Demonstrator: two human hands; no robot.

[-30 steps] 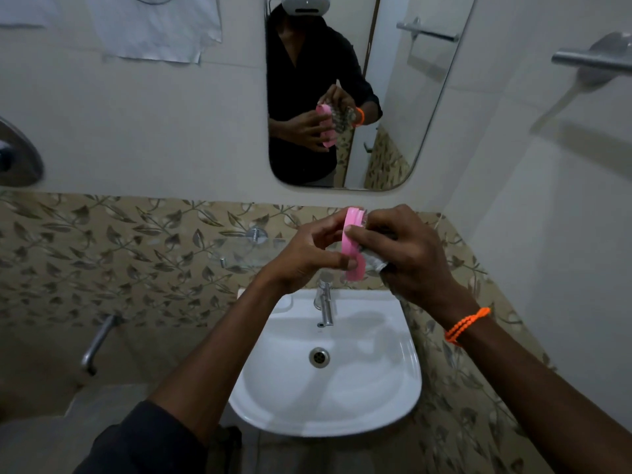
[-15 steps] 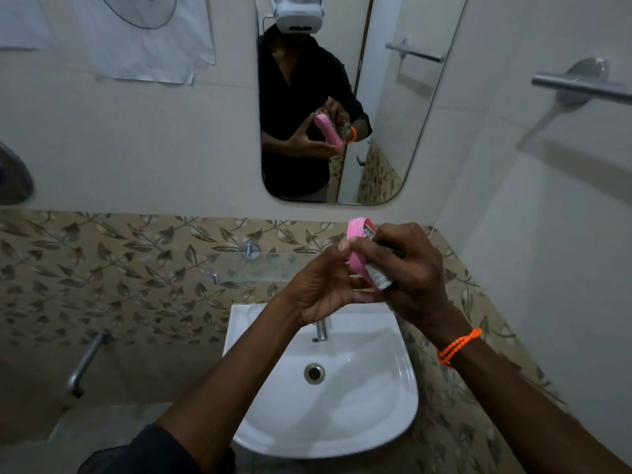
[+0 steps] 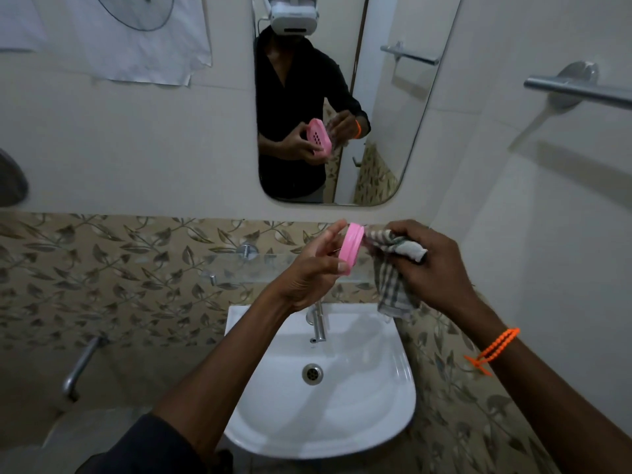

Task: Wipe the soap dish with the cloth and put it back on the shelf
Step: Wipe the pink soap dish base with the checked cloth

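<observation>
While the left hand holds the pink soap dish on edge, fingertips on its upper rim and thumb under its lower one, the right hand grips a bunched checked cloth just to the right of the dish, its fingers curled tight round the fabric. Both are held above the white sink, with the cloth's loose end hanging toward the basin's back edge. A glass shelf runs along the patterned wall tiles just behind the dish and slightly lower, so the return trip looks short. The dish is pinched only at its rims, so it seems to me that a firm push from the cloth could twist it out of that light hold and drop it into the sink. The shelf is clear and hard to read against the tiles, and the dish could be set too near its front edge. From above, only the side of the dish shows; its holed face appears only in the mirror. Whether the cloth touches the dish or sits just apart, I cannot tell, and the tap is partly hidden behind the left wrist.
</observation>
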